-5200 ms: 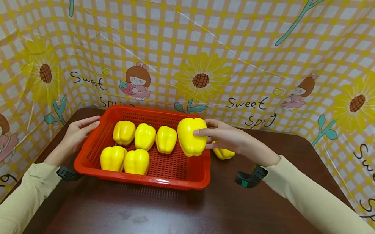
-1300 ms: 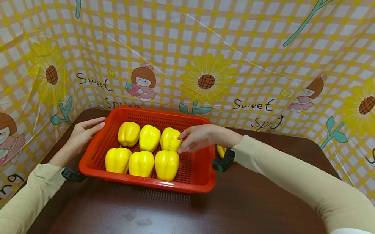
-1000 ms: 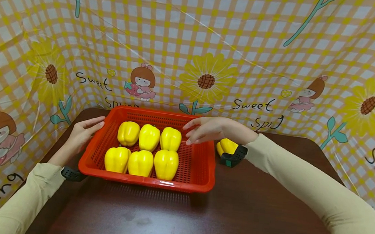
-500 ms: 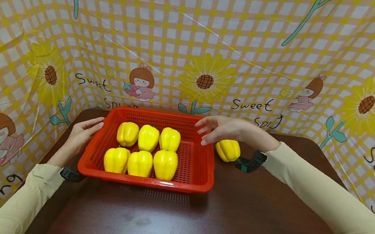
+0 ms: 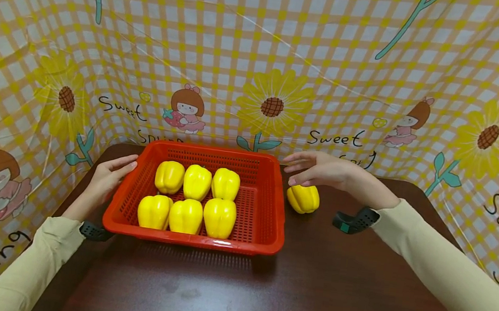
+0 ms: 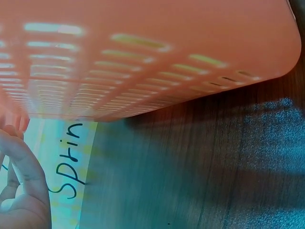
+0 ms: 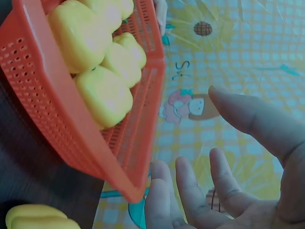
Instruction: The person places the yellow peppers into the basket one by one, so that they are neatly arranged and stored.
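Observation:
A red plastic basket (image 5: 195, 241) with slotted sides holds several yellow bell peppers (image 5: 198, 182) in two rows, toward its left and middle. My left hand (image 5: 105, 177) rests its fingertips against the basket's left rim; in the left wrist view only part of that hand (image 6: 24, 186) shows beside the slotted wall. One more yellow bell pepper (image 5: 303, 199) lies on the table just right of the basket. My right hand (image 5: 327, 171) hovers over and behind this pepper, its fingers spread and holding nothing. In the right wrist view the thumb and fingers (image 7: 248, 112) stand apart.
A dark brown wooden table (image 5: 198, 292) carries the basket. A checked cloth (image 5: 261, 40) with sunflowers and cartoon figures hangs behind and at both sides. Black straps (image 5: 356, 221) with cameras sit on both wrists.
My right hand has set a bell pepper in the basket's front row, let go, and moved right, out over the pepper on the table. The left hand stays at the basket's left rim.

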Demonstrator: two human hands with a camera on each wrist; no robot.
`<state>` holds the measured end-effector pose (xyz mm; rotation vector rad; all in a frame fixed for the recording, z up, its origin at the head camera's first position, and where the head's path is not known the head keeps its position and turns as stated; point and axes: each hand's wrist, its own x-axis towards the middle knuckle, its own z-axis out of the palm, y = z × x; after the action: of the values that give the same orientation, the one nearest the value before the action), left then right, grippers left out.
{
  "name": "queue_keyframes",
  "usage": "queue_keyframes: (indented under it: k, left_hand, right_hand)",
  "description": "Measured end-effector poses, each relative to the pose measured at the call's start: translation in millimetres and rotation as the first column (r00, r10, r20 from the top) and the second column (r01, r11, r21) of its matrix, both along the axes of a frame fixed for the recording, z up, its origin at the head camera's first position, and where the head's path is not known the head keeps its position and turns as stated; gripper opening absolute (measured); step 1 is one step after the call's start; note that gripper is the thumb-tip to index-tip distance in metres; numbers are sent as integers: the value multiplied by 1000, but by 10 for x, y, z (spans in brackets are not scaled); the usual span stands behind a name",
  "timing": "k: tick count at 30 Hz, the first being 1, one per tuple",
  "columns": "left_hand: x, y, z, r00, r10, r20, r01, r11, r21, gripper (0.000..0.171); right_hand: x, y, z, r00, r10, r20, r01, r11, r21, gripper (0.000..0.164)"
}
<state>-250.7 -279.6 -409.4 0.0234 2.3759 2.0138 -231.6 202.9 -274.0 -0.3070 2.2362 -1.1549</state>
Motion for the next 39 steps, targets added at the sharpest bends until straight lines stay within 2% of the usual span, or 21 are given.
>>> queue_keyframes:
  k: [6,11,15,21,28,35,39]
  left_hand:
    - [5,7,-4,1000,0,6,0,1000,5,68]
    - [8,18,-4,1000,-1,5,1,1000,24,64]
    - [7,24,-3,1000,-2,3,1,999,35,63]
    - [5,24,8,1000,1,10,-2,994,107,65]
    - [17,6,10,1000,0,30,-4,992,128,66]
    - [12,10,-2,1000,-10,27,6,989,151,64]
    - [4,16,0,1000,-12,27,8,988,153,63]
  right_hand:
    - [35,182,-37,999,-39,-25,39,999,-14,66]
    - [63,332,-125,996,-85,-9,85,996,-35,66]
    - [63,458,-246,989,-148,-6,147,987,-61,64]
    - [34,600,-463,976,-219,-14,216,969,-122,67]
    - [27,704,-632,961,-273,-40,262,949,-173,68]
    - [-35,849,-820,953,-290,-90,275,949,-152,66]
    - [-76,928,-921,955,-286,-81,272,950,-150,68]
